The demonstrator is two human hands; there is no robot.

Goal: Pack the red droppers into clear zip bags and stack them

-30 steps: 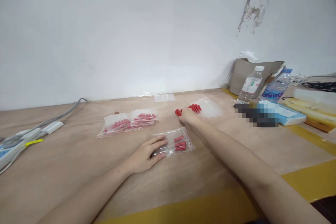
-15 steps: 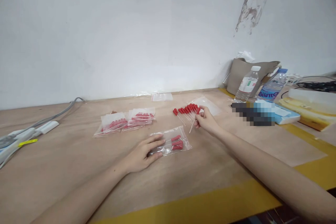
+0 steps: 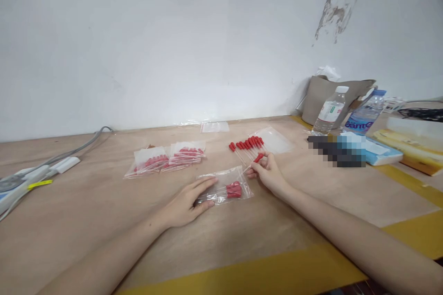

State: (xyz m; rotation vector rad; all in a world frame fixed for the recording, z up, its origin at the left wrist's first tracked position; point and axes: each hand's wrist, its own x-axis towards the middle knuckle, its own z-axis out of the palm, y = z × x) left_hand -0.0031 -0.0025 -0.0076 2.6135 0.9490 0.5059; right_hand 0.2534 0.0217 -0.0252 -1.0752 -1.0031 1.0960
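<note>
Beneath clear flat plastic bag (image 3: 221,179): brown table (image 3: 207,249) w/ yellow taped edge. Behind & L of bag: two piles of filled clear plastic bags (image 3: 187,155). Over bag's L end: L hand (image 3: 186,203), palm down, fingers extended. R of bag: R hand (image 3: 271,176), fingertips pinched. Behind bag, R side: row of loose red-bulbed, thin-stemmed droppers (image 3: 247,144). Nr bag's far R corner: single red-bulbed dropper (image 3: 258,157), gripped by R hand.

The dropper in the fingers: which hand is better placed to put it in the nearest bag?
Probably the right hand: it pinches the dropper near the bag. The left hand lies on the bag's left end, so it may suit steadying.
</note>
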